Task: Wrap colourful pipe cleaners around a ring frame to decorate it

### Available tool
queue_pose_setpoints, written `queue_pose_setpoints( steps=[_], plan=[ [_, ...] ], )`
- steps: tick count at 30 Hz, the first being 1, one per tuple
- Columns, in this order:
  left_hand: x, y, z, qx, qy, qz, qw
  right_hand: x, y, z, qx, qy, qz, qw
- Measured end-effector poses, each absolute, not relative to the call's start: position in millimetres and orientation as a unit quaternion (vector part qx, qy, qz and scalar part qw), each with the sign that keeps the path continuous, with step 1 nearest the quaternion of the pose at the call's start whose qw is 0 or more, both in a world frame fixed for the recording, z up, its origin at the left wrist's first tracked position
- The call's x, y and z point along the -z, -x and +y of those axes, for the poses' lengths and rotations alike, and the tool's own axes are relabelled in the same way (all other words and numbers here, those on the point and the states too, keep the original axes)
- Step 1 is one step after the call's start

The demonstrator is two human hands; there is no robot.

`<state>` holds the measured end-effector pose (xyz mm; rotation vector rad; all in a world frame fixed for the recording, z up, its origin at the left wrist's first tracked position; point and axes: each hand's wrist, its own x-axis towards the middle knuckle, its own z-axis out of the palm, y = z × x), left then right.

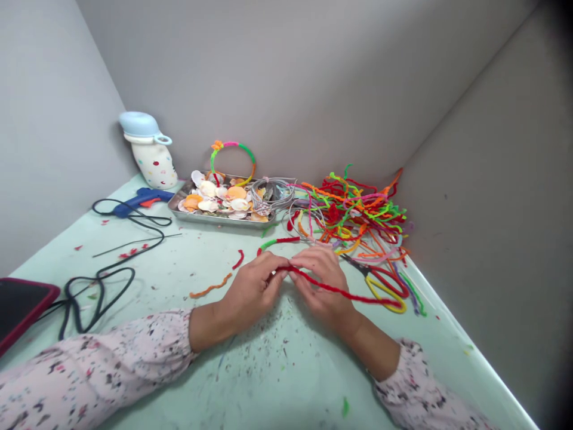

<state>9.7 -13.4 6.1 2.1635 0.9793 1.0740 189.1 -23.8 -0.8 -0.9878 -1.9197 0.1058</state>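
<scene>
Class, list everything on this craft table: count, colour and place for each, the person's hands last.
red pipe cleaner: one, red, pinched between both hands
pipe cleaner pile: many, mixed colours, right back corner
scissors: one, red and yellow handles, right of hands
tray: one, metal, back centre
shells: many, white and orange, in tray
hoop: one, green-pink-orange, behind tray
glue gun: one, blue, left of tray
cable: one, black, looping left
bottle: one, white, blue lid, back left
table: one, pale green, scrap-strewn
left hand: one, pinching red pipe cleaner
right hand: one, pinching red pipe cleaner
</scene>
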Motion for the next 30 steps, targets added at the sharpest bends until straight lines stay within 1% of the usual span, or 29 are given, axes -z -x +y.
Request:
queue_pose_setpoints(
  steps=[6,11,23,30],
  plan=[
    [-9.7,-10.7,-14.2,-0.383,-0.798,0.373,0.278,5.6,-189.0,-25.0,-0.131,0.434,-0.747,0.486],
    [-12.7,-10.7,-13.7,-0.377,-0.800,0.368,0.288,5.2,-188.4,-26.4,-0.167,0.459,-0.720,0.493],
    [-12.1,-11.6,-12.0,-0.354,-0.803,0.379,0.294,8.8,-189.9,-25.3,-0.168,0.473,-0.719,0.481],
    [-11.4,-10.9,-12.6,-0.381,-0.786,0.384,0.299,5.0,-190.1,-25.1,-0.152,0.415,-0.752,0.489]
  ],
)
